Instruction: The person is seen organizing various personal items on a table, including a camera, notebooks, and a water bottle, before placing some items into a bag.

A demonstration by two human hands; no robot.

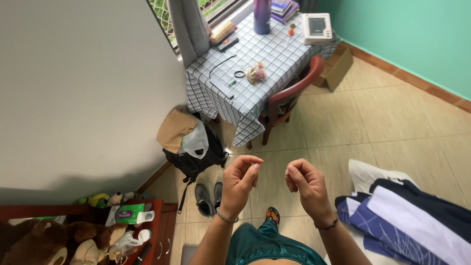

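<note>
Both hands are raised in front of me over the tiled floor. My left hand has its fingers curled and its thumb pinched against the forefinger; nothing can be made out in the pinch. My right hand is a short gap to the right, fingers folded inward in a loose fist, with nothing visible in it. Each wrist carries a thin bracelet. Below the hands are my green satin clothing and a foot in an orange-patterned sandal.
A table with a checked cloth holds a purple bottle, books, a white device and small items. A red chair, black backpack, grey shoes, a wooden cabinet with teddy bears and blue-white bedding surround me.
</note>
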